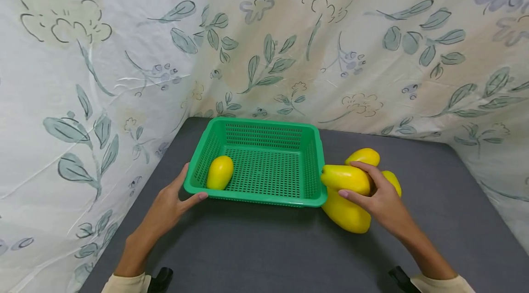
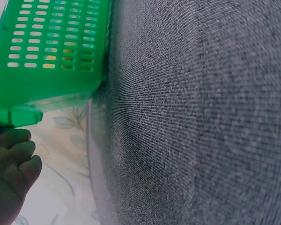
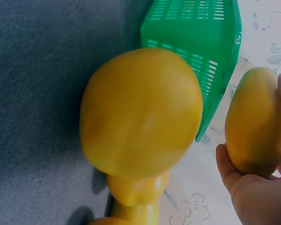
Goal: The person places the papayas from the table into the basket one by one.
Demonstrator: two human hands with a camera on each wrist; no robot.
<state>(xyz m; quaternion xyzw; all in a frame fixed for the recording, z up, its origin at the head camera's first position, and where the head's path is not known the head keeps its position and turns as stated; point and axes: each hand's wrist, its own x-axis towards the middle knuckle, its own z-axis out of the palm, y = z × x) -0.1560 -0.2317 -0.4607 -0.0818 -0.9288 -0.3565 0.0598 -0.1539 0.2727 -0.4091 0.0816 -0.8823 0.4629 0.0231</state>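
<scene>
At the front left corner of the green plastic basket (image 1: 264, 199), my left hand (image 1: 168, 201) grips the rim, its thumb along the front edge. One yellow mango (image 1: 220, 172) lies inside, near the basket's left wall. My right hand (image 1: 382, 196) holds another yellow mango (image 1: 346, 179) between thumb and fingers, raised just beyond the basket's right side. Beneath it on the table is a larger, faintly ribbed yellow fruit (image 3: 140, 112), partly hidden by the held mango in the head view. The right wrist view shows the held mango (image 3: 256, 123) apart from this fruit.
Two more yellow fruits, one behind (image 1: 365, 156) and one to the right (image 1: 392, 182) of my right hand, lie on the dark grey table (image 1: 264, 247). A floral cloth (image 1: 264, 45) hangs behind the table and along its sides.
</scene>
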